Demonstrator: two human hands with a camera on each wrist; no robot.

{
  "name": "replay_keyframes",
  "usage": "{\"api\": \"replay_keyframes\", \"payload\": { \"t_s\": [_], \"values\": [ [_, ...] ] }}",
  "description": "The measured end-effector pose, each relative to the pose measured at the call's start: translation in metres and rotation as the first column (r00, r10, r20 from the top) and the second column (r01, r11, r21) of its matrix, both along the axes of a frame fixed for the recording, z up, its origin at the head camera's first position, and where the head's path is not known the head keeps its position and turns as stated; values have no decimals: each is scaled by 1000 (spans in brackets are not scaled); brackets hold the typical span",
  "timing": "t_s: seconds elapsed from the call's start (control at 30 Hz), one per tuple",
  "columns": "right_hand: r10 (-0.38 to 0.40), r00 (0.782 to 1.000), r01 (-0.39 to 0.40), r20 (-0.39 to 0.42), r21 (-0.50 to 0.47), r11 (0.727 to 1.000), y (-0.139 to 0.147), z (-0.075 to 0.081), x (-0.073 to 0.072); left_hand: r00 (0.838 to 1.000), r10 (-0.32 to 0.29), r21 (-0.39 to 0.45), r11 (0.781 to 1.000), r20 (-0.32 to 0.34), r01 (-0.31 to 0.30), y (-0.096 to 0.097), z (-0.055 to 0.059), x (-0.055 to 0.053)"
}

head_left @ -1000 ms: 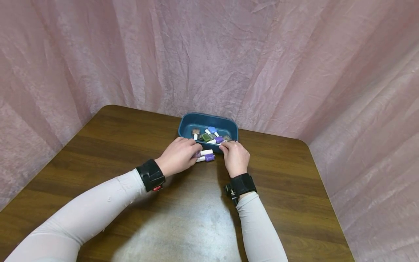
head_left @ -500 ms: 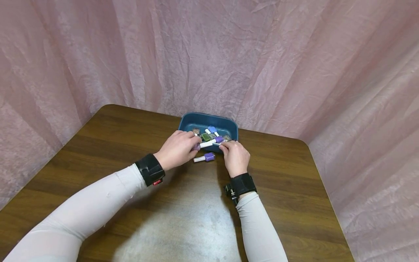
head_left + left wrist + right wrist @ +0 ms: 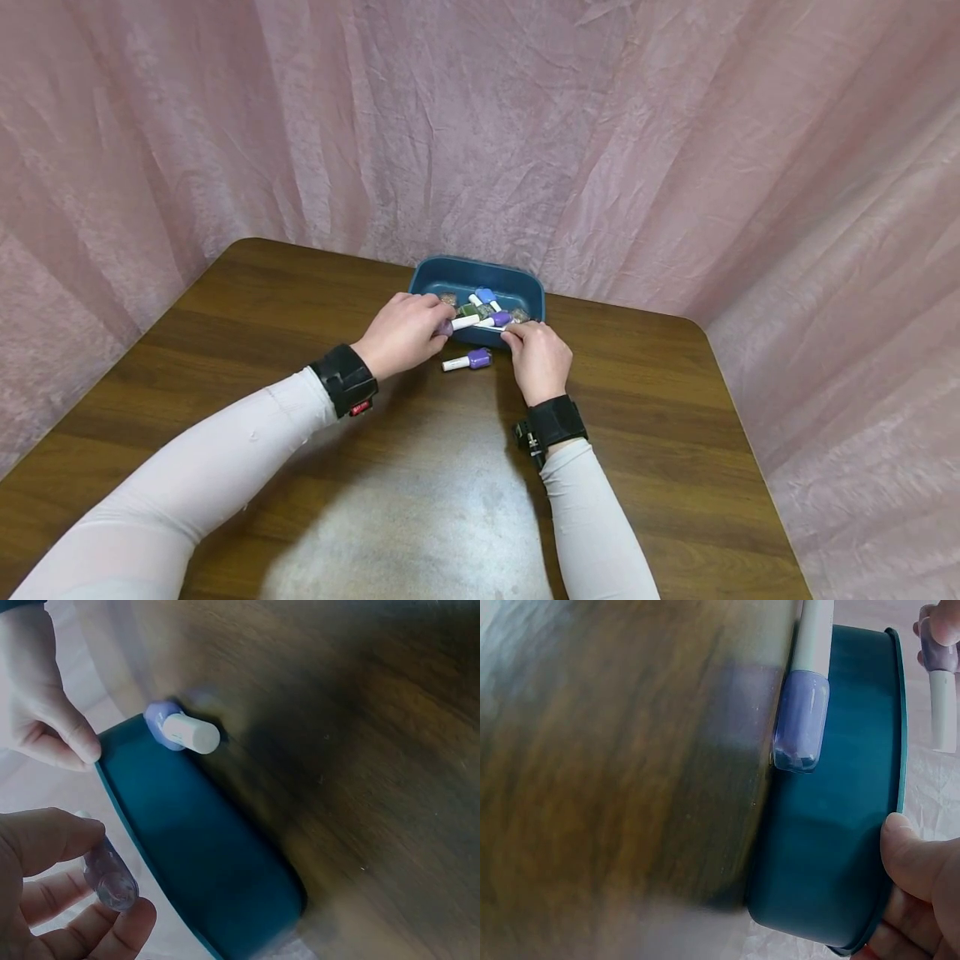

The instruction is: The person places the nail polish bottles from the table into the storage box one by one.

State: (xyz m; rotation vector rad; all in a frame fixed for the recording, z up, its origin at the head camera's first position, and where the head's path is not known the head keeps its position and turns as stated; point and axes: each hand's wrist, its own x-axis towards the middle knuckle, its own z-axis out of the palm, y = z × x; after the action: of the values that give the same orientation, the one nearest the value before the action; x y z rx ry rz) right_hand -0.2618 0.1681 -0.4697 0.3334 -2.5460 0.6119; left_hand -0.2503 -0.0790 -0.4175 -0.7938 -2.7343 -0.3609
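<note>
My left hand (image 3: 405,333) pinches a nail polish bottle (image 3: 111,879) with a pale purple, see-through body and a white cap. It is held just over the near rim of a teal bin (image 3: 832,825), its cap pointing right in the head view. My right hand (image 3: 542,360) grips that bin's near rim by its right end, thumb outside and fingers inside. A second nail polish bottle (image 3: 478,358), purple with a white cap, lies on the table in front of the bin. Inside the bin are several more bottles, among them a blue bottle (image 3: 486,296) and a purple bottle (image 3: 501,318).
The brown wooden table (image 3: 645,433) has rounded far corners. Behind the bin hangs a pink curtain (image 3: 480,133), close to the table's far edge. A dark green bottle (image 3: 468,311) and glittery ones also lie in the bin.
My left hand has lifted the pale purple bottle from beside the other one on the table and carried it up and forward to the bin's rim. The right hand keeps its place.
</note>
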Motion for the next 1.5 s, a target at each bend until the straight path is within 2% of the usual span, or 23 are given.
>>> {"api": "replay_keyframes", "payload": {
  "t_s": [0.23,0.6,0.9,1.07,1.33,1.5],
  "values": [
    [2,1000,-2,0,-8,1000,0,1,0,1000,20,-7,1000,14,-19,-2,-4,-8],
    [0,1000,0,8,0,1000,0,2,0,1000,22,-7,1000,-7,-22,-2,-8,-16],
    [-5,1000,5,13,4,1000,1,2,-1,999,32,-18,999,18,-32,2,-2,-21],
    [-5,1000,4,12,4,1000,1,1,-2,998,51,-19,999,34,-50,4,1,-29],
    [-4,1000,4,12,8,1000,1,1,-1,996,86,-44,995,23,-85,6,3,-46],
    [-3,1000,3,15,7,1000,1,1,-2,993,111,-62,992,45,-108,6,5,-55]
  ]
}}
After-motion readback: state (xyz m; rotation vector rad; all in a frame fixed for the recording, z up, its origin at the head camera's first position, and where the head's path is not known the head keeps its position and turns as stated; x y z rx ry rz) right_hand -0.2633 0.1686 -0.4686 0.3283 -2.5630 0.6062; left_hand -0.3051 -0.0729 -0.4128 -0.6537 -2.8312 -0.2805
